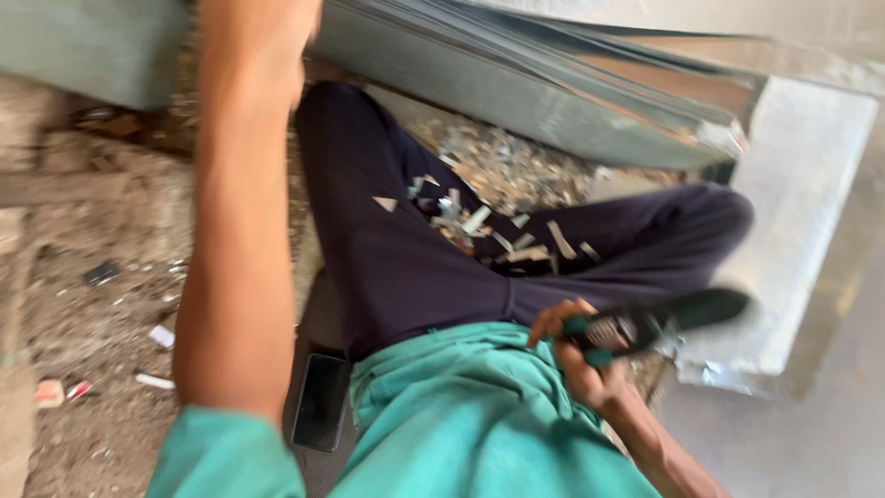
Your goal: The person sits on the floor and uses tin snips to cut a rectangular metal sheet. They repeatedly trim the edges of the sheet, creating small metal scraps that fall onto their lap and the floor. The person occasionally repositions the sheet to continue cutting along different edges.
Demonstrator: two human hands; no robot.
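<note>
1. Right now the right hand (576,355) sits low at the person's right hip, its fingers (551,323) curled tight around the handles of a pair of tin snips (645,323).
2. Those snips poke out to the right of the fist, dark blades pointing toward the pale metal sheet (802,212) on the floor; the blade tip hangs just over that sheet's near edge.
3. Handles look teal with dark grips, the blades blackish; the picture is blurred, so whether the blades stand apart or closed I cannot tell.
4. Up the left side, the left arm (235,231) stretches away toward the top edge, and the left hand runs out of the picture, so its fingers are unseen.
5. No real container here, but the lap does the job: the dark trousers (387,267) carry a scatter of small metal offcuts (479,221), triangles and slivers, between the thighs.
6. More scrap lies heaped on the ground just beyond the knees, beneath a stack of grey sheet metal (516,83) leaning across the top.
7. A dark phone (321,401) lies flat beside the left hip, touching the teal shirt (461,415).
8. Dusty floor (92,323) at left holds bits of litter.
</note>
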